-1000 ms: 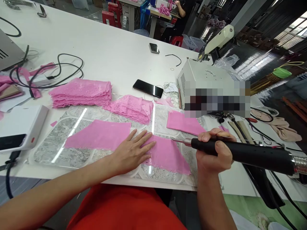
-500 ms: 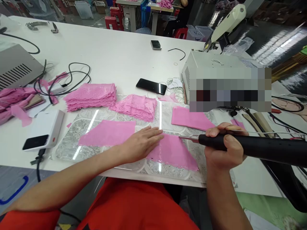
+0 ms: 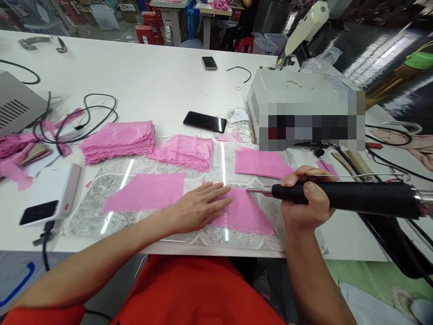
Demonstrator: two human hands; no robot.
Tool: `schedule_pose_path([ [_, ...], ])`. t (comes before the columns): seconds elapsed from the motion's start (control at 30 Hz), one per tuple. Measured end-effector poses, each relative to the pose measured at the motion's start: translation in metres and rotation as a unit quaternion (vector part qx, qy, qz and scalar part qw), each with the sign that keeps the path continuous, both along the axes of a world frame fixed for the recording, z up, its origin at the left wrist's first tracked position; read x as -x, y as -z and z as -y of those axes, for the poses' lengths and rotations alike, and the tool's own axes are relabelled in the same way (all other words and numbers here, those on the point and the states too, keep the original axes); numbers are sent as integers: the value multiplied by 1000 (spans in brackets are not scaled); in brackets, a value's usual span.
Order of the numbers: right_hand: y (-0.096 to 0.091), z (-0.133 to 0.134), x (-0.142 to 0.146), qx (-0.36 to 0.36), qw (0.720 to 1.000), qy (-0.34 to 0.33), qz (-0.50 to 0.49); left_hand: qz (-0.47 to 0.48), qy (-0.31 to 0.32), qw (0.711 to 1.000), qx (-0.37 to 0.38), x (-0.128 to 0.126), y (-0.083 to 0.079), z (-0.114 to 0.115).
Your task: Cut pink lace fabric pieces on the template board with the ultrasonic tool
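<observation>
My left hand (image 3: 199,207) lies flat, palm down and fingers stretched out, over the left part of a pink lace-edged fabric piece (image 3: 246,214). My right hand (image 3: 306,198) is wrapped round a black handheld tool (image 3: 365,196) with a slim metal tip. That tip meets the upper edge of the same piece, right of my left fingers. To the left, another pink fabric piece (image 3: 145,192) rests on the grey marble-patterned mat (image 3: 91,216); my left hand hides where the two pieces come closest. A neat pink fabric stack (image 3: 262,162) lies just beyond the tool.
Lace stacks (image 3: 118,140) and folded lace (image 3: 186,151) lie behind the mat. Two phones, a black one (image 3: 204,122) and a smaller one (image 3: 209,63), are farther back. A grey box machine (image 3: 291,85) stands right, a white power bank (image 3: 56,194) left. Black cables (image 3: 98,106) loop there.
The view has shifted slightly, so the table appears farther left. Both hands keep their holds, and the metal tip has moved slightly left along the fabric's upper edge.
</observation>
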State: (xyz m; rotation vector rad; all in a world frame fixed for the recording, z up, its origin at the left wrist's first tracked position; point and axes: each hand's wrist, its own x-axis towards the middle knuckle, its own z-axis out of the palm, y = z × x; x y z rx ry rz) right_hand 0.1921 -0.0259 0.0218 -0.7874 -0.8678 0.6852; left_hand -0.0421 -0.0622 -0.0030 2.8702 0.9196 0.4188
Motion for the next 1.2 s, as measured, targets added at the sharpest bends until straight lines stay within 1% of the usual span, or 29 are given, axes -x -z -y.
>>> schedule_pose_path([
  [0.13, 2, -1, -1, -2, 1000, -16, -12, -2, 22, 1000, -5, -1, 5, -1],
  [0.33, 2, -1, -1, -4, 1000, -17, -5, -11, 29, 999, -13, 2, 10, -1],
  [0.6, 1, 1, -4, -27, 999, -15, -16, -6, 19, 999, -35, 0, 11, 0],
  [0.8, 2, 4, 0, -30, 999, -38, -21, -4, 4, 1000, -28, -2, 14, 3],
  [0.97, 5, 4, 7, -33, 998, -58, -7, 2, -1, 999, -53, -2, 19, 4],
  [1.2, 6, 5, 12, -25, 997, -65, 17, 13, -4, 998, -59, -3, 20, 5],
])
